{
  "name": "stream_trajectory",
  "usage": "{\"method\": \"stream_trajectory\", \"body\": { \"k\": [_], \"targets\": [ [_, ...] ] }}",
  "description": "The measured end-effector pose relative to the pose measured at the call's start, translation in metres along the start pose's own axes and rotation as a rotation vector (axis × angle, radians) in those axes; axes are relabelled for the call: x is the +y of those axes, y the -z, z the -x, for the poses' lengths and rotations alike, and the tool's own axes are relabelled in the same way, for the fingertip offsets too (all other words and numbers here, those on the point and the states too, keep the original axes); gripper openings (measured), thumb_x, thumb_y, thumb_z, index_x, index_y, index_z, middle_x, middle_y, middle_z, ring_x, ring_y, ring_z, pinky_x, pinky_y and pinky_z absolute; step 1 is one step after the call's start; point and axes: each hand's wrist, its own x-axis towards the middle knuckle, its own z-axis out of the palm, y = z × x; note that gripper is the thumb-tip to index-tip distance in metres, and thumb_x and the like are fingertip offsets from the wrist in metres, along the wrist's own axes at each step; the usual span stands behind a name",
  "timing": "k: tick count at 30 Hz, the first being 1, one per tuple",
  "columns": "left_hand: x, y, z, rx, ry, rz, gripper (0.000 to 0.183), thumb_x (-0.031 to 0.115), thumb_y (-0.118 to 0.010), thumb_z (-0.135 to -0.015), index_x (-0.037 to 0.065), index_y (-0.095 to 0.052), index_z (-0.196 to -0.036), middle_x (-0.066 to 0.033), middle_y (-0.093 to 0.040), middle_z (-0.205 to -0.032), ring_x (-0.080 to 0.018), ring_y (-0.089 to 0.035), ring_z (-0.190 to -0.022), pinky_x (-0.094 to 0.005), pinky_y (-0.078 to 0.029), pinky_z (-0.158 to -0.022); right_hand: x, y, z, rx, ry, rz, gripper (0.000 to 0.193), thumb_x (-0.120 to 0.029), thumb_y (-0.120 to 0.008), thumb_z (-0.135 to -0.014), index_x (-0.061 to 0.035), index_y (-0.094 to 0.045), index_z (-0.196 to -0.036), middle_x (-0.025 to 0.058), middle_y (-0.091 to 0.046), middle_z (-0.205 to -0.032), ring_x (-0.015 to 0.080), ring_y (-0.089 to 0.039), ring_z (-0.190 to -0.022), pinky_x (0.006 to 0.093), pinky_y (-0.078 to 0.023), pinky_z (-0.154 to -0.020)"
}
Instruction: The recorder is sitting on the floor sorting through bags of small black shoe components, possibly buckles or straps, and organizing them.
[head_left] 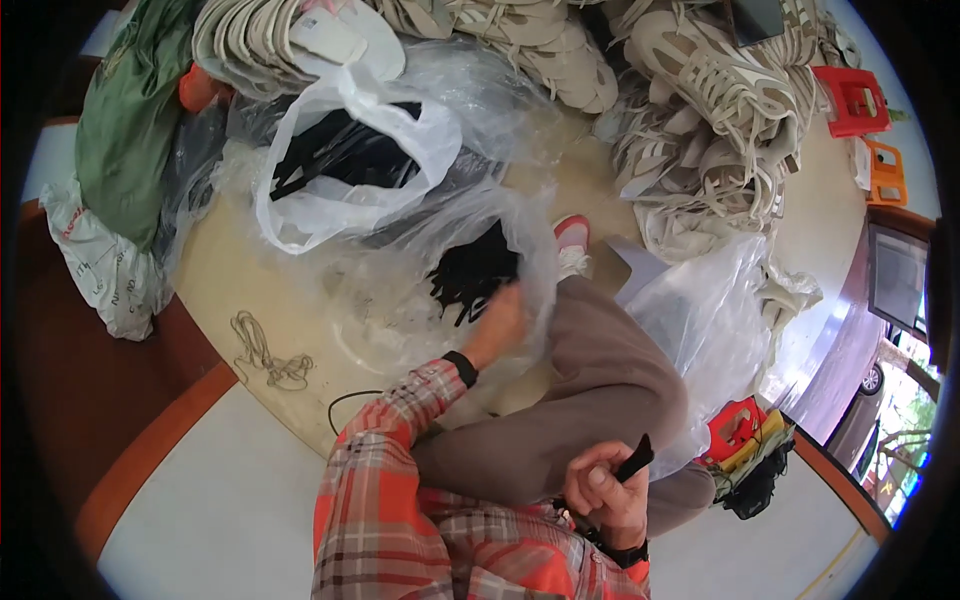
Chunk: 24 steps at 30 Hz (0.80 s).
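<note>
My left hand reaches to a heap of black strips in an open clear plastic bag. Its fingers are smeared and partly hidden, so their grip does not show. Over my lap, my right hand is closed, thumb against fingers, around a short black strip whose end sticks up past the fingers. Beyond the clear bag stands a white plastic bag, its mouth wide, with long black pieces inside.
Beige shoe uppers are piled at the far right, and nested pale shoe parts lie far left. A tangle of cord rests on the floor at left. Another clear plastic bag lies right of my knee, near a red plastic object.
</note>
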Motion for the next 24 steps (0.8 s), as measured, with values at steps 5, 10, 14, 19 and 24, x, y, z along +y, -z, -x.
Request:
{"method": "stream_trajectory", "body": {
  "k": [5, 10, 14, 19, 24],
  "targets": [
    [0.057, -0.011, 0.012, -0.542, 0.134, 0.138, 0.023, 0.002, -0.051, -0.07, -0.007, -0.052, -0.09, -0.0299, -0.054, -0.088, -0.0452, -0.054, -0.081, -0.0473, -0.045, -0.068, 0.007, 0.004, 0.001, 0.118, 0.123, 0.1, 0.021, -0.014, -0.055, -0.086, 0.0062, -0.053, -0.092, -0.0005, -0.033, -0.047, 0.0109, -0.035, -0.038, 0.0243, -0.027, -0.036],
    [-0.004, -0.04, 0.017, -0.109, 0.416, 0.044, 0.017, 0.005, -0.054, -0.07, -0.003, -0.053, -0.086, -0.026, -0.054, -0.081, -0.0426, -0.056, -0.077, -0.0451, -0.047, -0.063, 0.008, 0.004, 0.001, 0.114, 0.134, 0.109, 0.022, -0.014, -0.055, -0.086, 0.0071, -0.052, -0.092, -0.0004, -0.033, -0.047, 0.0104, -0.035, -0.038, 0.0241, -0.027, -0.036],
    [-0.025, -0.039, 0.013, -0.221, 0.483, -0.337, 0.014, 0.008, -0.052, -0.073, 0.002, -0.056, -0.085, -0.0182, -0.057, -0.077, -0.0328, -0.06, -0.068, -0.0403, -0.05, -0.06, 0.006, 0.008, -0.001, 0.075, 0.086, 0.067, 0.019, -0.009, -0.053, -0.085, 0.0076, -0.053, -0.094, 0.0016, -0.038, -0.05, 0.0109, -0.037, -0.041, 0.0248, -0.029, -0.039],
    [-0.041, -0.042, 0.002, -0.368, 0.31, -0.644, 0.012, 0.011, -0.05, -0.077, 0.006, -0.056, -0.084, -0.0134, -0.06, -0.075, -0.0257, -0.063, -0.066, -0.0358, -0.051, -0.057, 0.003, 0.011, -0.003, -0.004, 0.053, 0.082, 0.02, -0.009, -0.054, -0.085, 0.008, -0.053, -0.096, 0.0013, -0.036, -0.047, 0.0118, -0.036, -0.039, 0.0259, -0.029, -0.038],
    [-0.036, -0.039, 0.009, -0.411, 0.396, -0.483, 0.014, 0.012, -0.048, -0.078, 0.004, -0.056, -0.089, -0.0137, -0.061, -0.074, -0.028, -0.064, -0.067, -0.0368, -0.052, -0.058, 0.002, 0.015, -0.002, -0.052, 0.027, 0.089, 0.02, -0.009, -0.053, -0.085, 0.0077, -0.053, -0.096, 0.0015, -0.036, -0.047, 0.0122, -0.037, -0.039, 0.0262, -0.03, -0.038]
  ]
}}
